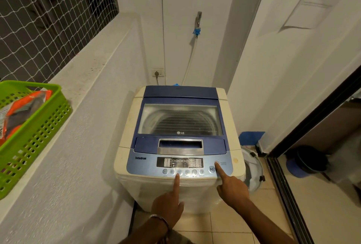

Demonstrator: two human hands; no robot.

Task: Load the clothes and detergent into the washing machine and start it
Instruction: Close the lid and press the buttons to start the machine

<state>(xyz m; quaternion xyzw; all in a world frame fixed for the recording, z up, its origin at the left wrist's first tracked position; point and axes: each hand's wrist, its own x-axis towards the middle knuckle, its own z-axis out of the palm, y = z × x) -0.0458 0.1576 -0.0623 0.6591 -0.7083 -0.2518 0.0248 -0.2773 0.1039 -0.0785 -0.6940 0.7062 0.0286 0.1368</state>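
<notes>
A white and blue top-loading washing machine (pixel 125 126) stands in the corner with its glass lid (pixel 179 120) closed. The control panel (pixel 179 162) runs along its front edge. My left hand (pixel 170 202) points with the index finger, whose tip rests on a round button in the middle of the button row. My right hand (pixel 230 185) also points, its fingertip on the power button at the panel's right end. Both hands hold nothing, the other fingers curled. A green plastic basket (pixel 39 132) on the left ledge holds an orange detergent pack (pixel 23 111).
The ledge (pixel 84 71) runs along the left under a netted window. A wall socket (pixel 157 72) and a tap with a hose (pixel 197 27) sit behind the machine. Right of the machine lie a blue dustpan (pixel 251 138) and a sliding glass door (pixel 312 146).
</notes>
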